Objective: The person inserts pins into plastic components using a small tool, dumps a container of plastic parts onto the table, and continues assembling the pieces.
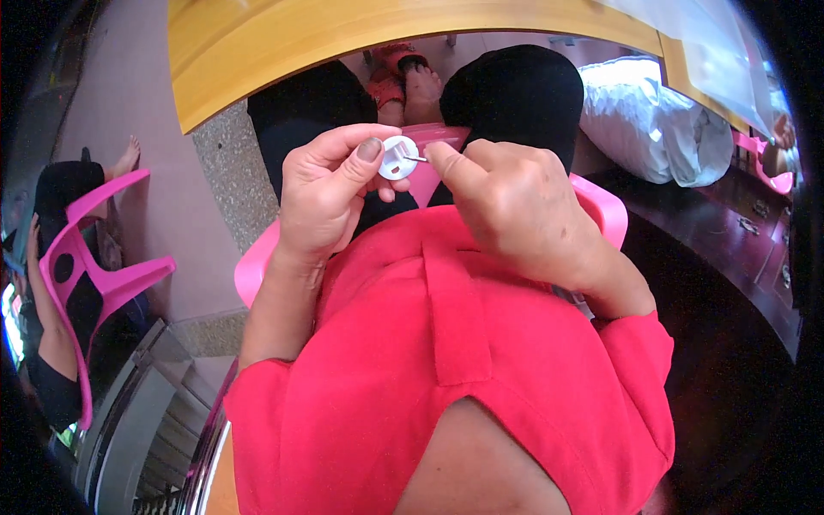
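Observation:
My left hand (330,176) pinches a small round white plastic piece (396,161) between thumb and fingers, over my lap. The piece has a recess and a small dark slot in its face. My right hand (502,184) is closed around a thin metal tool (417,158), and its tip touches or nearly touches the middle of the white piece. Most of the tool is hidden in the fist, so its kind cannot be made out.
A yellow wooden table (283,47) edges the space ahead of my knees. I sit on a pink plastic chair (601,210). At left, another person sits on a pink chair (107,279). A large white bag (639,120) lies on the right.

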